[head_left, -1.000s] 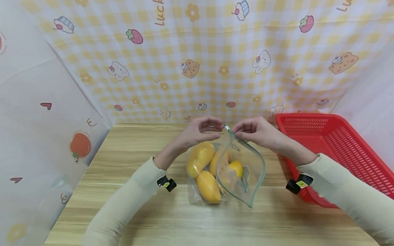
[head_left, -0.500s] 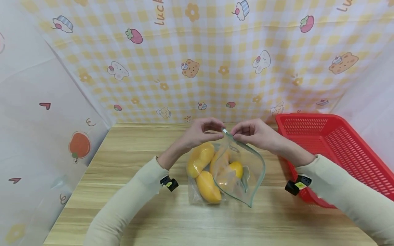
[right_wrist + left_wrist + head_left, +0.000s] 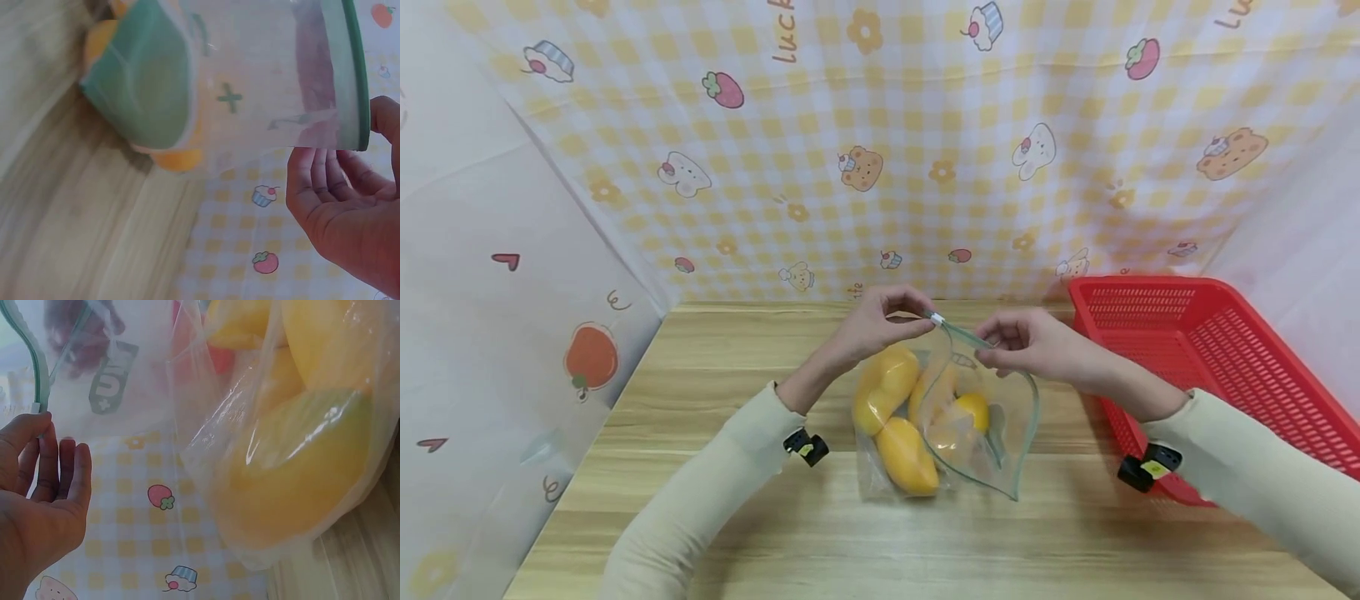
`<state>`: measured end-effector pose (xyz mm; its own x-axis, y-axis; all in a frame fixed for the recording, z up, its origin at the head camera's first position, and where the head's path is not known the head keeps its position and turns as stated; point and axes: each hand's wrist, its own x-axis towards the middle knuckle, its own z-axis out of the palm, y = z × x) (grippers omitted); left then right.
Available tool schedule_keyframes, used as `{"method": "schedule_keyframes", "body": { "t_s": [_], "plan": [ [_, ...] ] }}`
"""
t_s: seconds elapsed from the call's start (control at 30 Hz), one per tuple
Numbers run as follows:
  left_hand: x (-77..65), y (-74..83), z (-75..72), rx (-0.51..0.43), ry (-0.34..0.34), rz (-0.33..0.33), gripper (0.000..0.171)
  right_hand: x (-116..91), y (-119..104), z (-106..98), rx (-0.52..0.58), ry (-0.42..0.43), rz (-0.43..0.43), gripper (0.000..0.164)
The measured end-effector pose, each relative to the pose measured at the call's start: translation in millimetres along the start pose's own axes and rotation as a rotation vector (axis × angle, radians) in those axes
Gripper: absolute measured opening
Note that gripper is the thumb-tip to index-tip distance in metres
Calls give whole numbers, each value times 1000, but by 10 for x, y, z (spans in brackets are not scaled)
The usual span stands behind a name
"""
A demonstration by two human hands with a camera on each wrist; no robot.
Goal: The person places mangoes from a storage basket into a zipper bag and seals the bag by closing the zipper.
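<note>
A clear zip bag with a green seal lies mid-table, its mouth standing wide toward the right. Several yellow mangoes are inside; one near the left wrist camera shows a greenish patch. My left hand pinches the far corner of the seal by the white slider, between thumb and forefinger. Beside the far stretch of the seal is my right hand, thumb and fingers apart. In the right wrist view the seal's green end passes between thumb and fingers of that hand.
A red plastic basket with slotted walls stands on the right, close to my right forearm. The wooden table ends at a checked cloth hanging behind. White cloth walls flank both sides.
My left hand has closed on the slider corner and drawn it slightly left and down. My right hand has moved off the pinched seal, down and right, its fingers loosened.
</note>
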<state>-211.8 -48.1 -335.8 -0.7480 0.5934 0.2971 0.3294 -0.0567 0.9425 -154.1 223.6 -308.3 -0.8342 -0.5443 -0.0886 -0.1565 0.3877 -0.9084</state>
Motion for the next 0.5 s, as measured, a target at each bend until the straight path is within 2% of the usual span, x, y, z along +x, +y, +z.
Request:
{"method": "schedule_keyframes", "body": {
  "t_s": [0.3,0.5],
  "plan": [
    [-9,20,-119,52,107,1,11,-289,85,-40,-82,86,87,41],
    [-68,10,-301,95,214,0,13,-367,136,-87,-40,97,107,49]
  ]
}}
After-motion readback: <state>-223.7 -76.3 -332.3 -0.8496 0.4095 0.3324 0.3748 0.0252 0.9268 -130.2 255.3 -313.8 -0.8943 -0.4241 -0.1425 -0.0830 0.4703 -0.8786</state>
